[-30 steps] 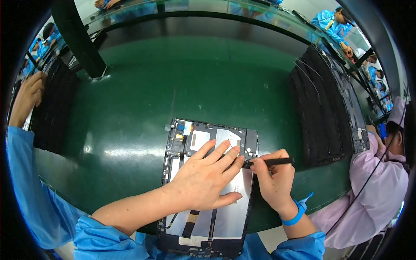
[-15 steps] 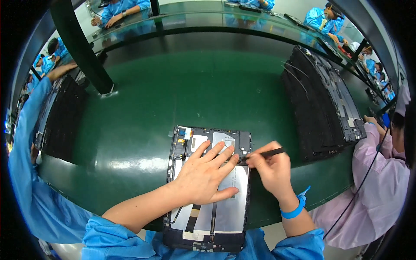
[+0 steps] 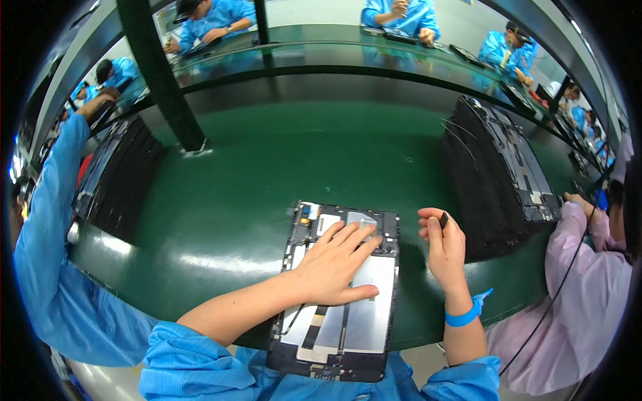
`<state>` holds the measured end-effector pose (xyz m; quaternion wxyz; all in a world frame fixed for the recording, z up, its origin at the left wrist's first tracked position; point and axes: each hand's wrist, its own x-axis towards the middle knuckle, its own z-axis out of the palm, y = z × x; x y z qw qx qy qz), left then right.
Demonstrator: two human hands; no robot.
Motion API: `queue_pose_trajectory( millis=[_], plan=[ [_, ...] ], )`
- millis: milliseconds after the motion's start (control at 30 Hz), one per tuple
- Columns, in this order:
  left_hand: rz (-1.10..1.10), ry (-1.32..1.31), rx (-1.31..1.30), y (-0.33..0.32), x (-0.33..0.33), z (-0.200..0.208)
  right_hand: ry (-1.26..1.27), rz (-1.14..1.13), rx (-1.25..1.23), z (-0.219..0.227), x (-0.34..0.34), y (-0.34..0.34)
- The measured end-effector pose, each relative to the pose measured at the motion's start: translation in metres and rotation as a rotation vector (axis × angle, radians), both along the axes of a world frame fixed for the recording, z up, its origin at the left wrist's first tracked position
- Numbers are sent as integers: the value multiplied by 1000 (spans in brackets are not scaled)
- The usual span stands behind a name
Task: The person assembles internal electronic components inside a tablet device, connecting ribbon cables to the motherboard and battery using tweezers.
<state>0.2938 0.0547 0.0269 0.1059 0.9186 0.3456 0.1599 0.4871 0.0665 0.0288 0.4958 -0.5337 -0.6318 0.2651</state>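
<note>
Quantity in hand: one flat, rectangular electronic device with a black frame and silver inner panel (image 3: 378, 311), opened to show its components. It lies on the glossy green worktop (image 3: 267, 154), its lower end extending past the near edge.

Left hand (image 3: 334, 267): one, palm down across the device, fingers spread over its upper half. Right hand (image 3: 447, 244): one, raised apart from the device's right edge, fingers pinching one slim black tool (image 3: 444, 220). One blue wristband (image 3: 467, 315) encircles the right wrist.

Stacks: two, formed of black slabs. The left stack (image 3: 134, 187) and the right stack (image 3: 476, 200) bound the worktop surface, which extends beyond the device's far edge. One square dark-green post (image 3: 167, 87) stands near the left stack.

Markings: fine printing on the silver panel is too small to read.
</note>
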Motion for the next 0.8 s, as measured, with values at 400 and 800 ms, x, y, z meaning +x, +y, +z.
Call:
queue_pose_trajectory(
  millis=[400, 800],
  plan=[
    [486, -271, -178, -102, -102, 27, -484, 908, -62, 27, -77, 2],
    [505, -323, -128, -139, -82, 7, -740, 1312, 61, 35, -126, 11]
  ],
)
